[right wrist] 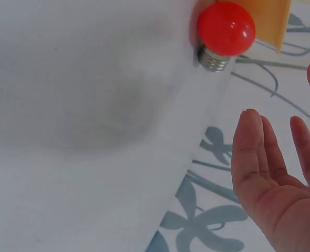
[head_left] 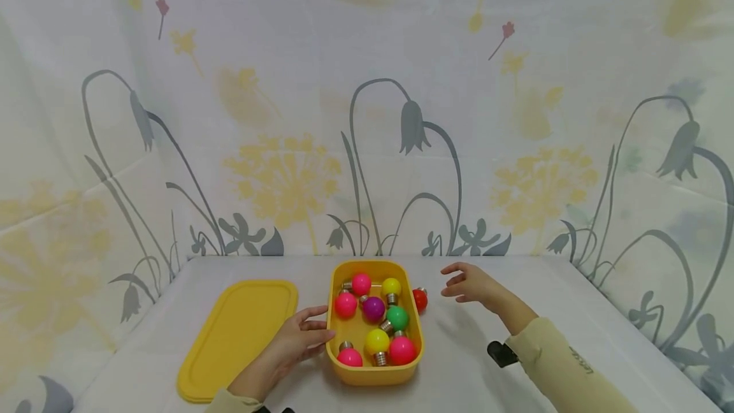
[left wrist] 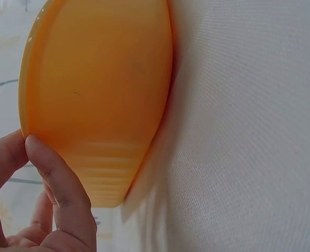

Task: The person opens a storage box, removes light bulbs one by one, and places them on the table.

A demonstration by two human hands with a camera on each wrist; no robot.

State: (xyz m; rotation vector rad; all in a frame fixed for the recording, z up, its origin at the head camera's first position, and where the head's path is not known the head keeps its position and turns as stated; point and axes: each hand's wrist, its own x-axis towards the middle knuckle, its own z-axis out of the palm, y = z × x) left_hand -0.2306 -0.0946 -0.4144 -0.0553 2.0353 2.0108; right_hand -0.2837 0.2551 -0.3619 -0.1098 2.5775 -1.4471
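A yellow plastic box (head_left: 375, 376) holds several coloured toy light bulbs, among them a purple bulb (head_left: 373, 309) and a green bulb (head_left: 397, 318). My left hand (head_left: 295, 343) is at its left side, fingertips touching the rim; the left wrist view shows the box's outer wall (left wrist: 102, 79) beside the fingers. Just right of the box, a red bulb (right wrist: 226, 29) with a silver screw base lies on the table, partly hidden by the box in the head view. To the right of that bulb, my right hand (head_left: 470, 284) hovers with spread fingers, holding nothing.
A flat yellow lid (head_left: 241, 336) lies on the white table (head_left: 464, 362), left of the box. Behind the table hangs a pale cloth (head_left: 378, 37) printed with flowers. A black device (head_left: 502, 354) sits at the right wrist.
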